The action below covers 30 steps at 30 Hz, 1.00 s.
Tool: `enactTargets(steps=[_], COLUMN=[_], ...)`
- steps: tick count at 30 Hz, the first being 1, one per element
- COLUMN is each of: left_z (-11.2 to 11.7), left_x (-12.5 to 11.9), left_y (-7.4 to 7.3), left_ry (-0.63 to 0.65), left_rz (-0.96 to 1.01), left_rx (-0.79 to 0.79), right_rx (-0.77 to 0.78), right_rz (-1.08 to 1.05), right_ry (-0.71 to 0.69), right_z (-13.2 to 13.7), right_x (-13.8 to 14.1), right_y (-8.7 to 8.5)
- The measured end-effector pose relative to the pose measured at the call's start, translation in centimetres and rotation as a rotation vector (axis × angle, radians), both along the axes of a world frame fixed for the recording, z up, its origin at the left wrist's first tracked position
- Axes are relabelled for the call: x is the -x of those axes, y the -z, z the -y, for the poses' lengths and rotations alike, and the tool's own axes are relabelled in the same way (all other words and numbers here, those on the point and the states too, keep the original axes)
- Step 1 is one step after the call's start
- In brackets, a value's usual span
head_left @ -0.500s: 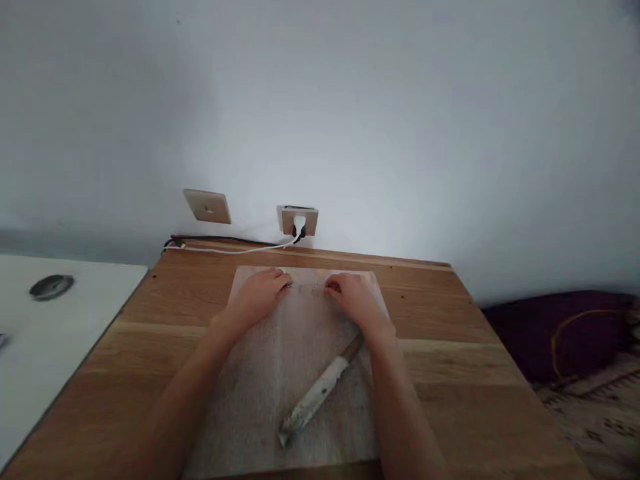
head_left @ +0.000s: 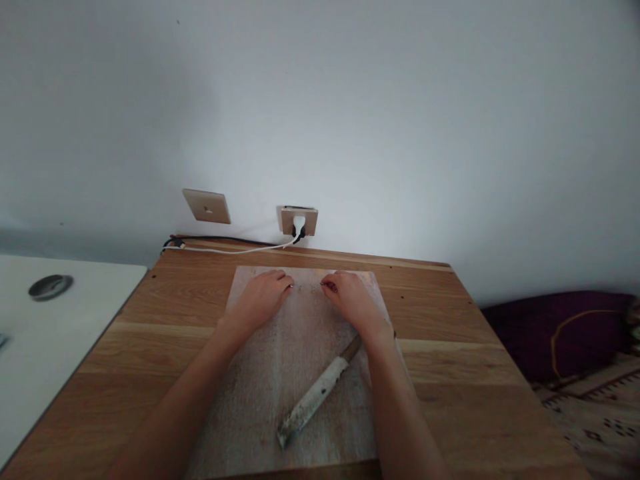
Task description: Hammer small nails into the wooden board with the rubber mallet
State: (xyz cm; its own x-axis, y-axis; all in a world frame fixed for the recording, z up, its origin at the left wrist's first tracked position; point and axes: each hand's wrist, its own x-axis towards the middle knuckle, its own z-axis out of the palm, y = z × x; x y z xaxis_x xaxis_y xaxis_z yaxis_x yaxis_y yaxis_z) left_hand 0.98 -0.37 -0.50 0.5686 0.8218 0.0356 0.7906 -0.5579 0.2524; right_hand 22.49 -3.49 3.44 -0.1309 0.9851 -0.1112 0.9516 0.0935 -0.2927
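Note:
A pale wooden cutting board (head_left: 270,380) lies on a wooden table (head_left: 150,333). My left hand (head_left: 260,299) and my right hand (head_left: 353,300) rest on the board's far part, backs up, fingers curled with the tips close together. Tiny bits lie between the fingertips, too small to name. A knife (head_left: 315,397) with a smeared pale blade lies diagonally on the board under my right wrist, its dark handle partly hidden by my forearm.
A wall socket (head_left: 299,221) with a white cable (head_left: 235,250) and a plain wall plate (head_left: 207,205) sit behind the table. A white surface (head_left: 45,333) with a grey round object (head_left: 50,287) adjoins on the left. Dark fabric (head_left: 560,333) lies at the right.
Both hands have drawn slightly nearer each other on the board's far part; the knife has not moved.

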Motion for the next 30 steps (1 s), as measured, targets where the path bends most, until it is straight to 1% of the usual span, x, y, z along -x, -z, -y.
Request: enactTargets(steps=[3, 9, 12, 17, 21, 30], left_z=[0.1, 0.2, 0.2, 0.0, -0.2, -0.8], left_x=[-0.2, -0.2, -0.2, -0.3, -0.1, 0.9], left_y=[0.0, -0.1, 0.1, 0.5, 0.8, 1.4], left_ry=[-0.027, -0.070, -0.079, -0.084, -0.064, -0.006], left_rz=[0.004, 0.019, 0.034, 0.057, 0.085, 0.151], left_rx=[-0.001, 0.007, 0.009, 0.015, 0.023, 0.030], right_rx=[-0.002, -0.008, -0.015, -0.017, -0.012, -0.002], right_rz=[-0.016, -0.005, 0.008, 0.027, 0.040, 0.037], right_ry=[-0.012, 0.006, 0.015, 0.017, 0.016, -0.005], right_z=[-0.2, -0.3, -0.3, -0.4, -0.4, 0.0], right_x=[0.5, 1.4, 1.6, 1.9, 2.1, 2.5], right_y=[0.3, 1.7, 1.9, 1.9, 1.8, 0.6])
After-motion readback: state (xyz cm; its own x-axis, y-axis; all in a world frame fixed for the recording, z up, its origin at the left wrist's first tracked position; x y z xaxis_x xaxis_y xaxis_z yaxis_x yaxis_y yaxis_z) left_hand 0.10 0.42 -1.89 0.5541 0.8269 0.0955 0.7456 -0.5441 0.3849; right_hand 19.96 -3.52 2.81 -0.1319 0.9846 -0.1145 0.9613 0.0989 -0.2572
